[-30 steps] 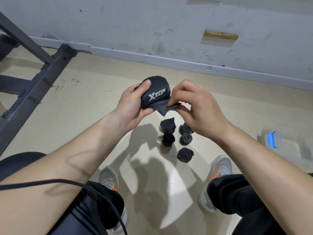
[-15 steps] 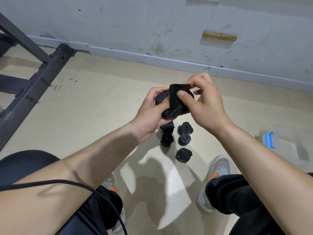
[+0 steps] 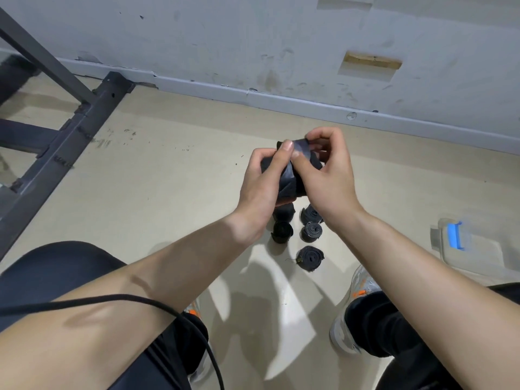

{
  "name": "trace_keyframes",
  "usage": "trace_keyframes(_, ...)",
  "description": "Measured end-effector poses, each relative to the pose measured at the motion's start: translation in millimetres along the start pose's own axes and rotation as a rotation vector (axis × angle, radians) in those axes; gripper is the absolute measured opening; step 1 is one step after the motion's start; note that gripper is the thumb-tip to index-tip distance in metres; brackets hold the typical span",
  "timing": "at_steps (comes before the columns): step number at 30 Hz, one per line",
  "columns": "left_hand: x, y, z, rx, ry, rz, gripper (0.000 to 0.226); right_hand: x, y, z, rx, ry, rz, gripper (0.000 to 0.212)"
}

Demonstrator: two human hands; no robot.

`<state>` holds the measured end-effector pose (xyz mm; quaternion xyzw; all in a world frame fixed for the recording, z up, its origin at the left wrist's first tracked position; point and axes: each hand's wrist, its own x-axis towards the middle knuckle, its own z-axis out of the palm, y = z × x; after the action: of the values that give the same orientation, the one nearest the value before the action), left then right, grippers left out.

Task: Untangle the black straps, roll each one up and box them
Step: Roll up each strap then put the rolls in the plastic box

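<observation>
The strap [image 3: 289, 181] is mostly covered by the two hands, so its full shape cannot be seen. Only a dark bundle shows between the palms, with one flat end sticking up at the top. It is held in the air over the floor [image 3: 168, 178], above five black rolls [image 3: 309, 257] that stand close together there. The two farthest rolls are partly hidden behind the wrists. At the right edge there is a translucent box [image 3: 475, 249] with a blue clip. It is blurred and partly cut off, and I cannot tell what is inside. Both shoes [image 3: 353, 305] are half covered by the forearms and the trouser legs. A dark metal frame [image 3: 70, 130] at the left runs out of the picture, and a thin black cable [image 3: 140, 301] crosses the left forearm.

The left hand [image 3: 261, 187] grips the bundle from the left side. Its fingers curl behind the bundle, mostly out of sight, and its thumb presses on the flat end. The right hand [image 3: 329, 178] comes from the right with its fingers curled over the top. Its thumb and fingers pinch the same flat end, just beside the left thumb. Neither hand is spread; both are tight around the strap.
</observation>
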<state>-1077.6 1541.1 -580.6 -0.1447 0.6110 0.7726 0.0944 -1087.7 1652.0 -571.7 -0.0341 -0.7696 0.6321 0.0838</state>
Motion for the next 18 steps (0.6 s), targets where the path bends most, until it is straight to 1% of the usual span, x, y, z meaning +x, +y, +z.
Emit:
trace_keyframes(5, 5, -9, 2, 0.138, 0.181, 0.05, 0.032, -6, 7, 16, 0.073, 0.079, 0.142, 0.024)
trace_keyframes(7, 10, -10, 0, 0.199, 0.201, 0.077, 0.028, -2, 9, 18, 0.112, 0.115, 0.2, 0.02)
trace_keyframes(10, 16, -8, 0, 0.25, 0.165, 0.069, 0.025, 8, 12, 18, 0.117, 0.144, 0.304, 0.014)
trace_keyframes(12, 18, -8, -2, 0.289, 0.131, 0.057, 0.025, 12, 16, 18, 0.068, 0.087, 0.387, 0.011)
trace_keyframes(13, 19, -8, -3, 0.311, 0.126, 0.07, 0.024, 13, 18, 19, 0.053, 0.033, 0.433, 0.015)
trace_keyframes(15, 21, -8, -6, 0.344, 0.131, 0.098, 0.024, 15, 20, 18, 0.042, -0.08, 0.495, 0.029)
trace_keyframes(17, 22, -7, -9, 0.35, 0.121, 0.102, 0.027, 18, 19, 17, 0.002, -0.134, 0.471, 0.038)
trace_keyframes(18, 23, -7, -9, 0.362, 0.107, 0.1, 0.028, 19, 18, 17, -0.017, -0.132, 0.453, 0.039)
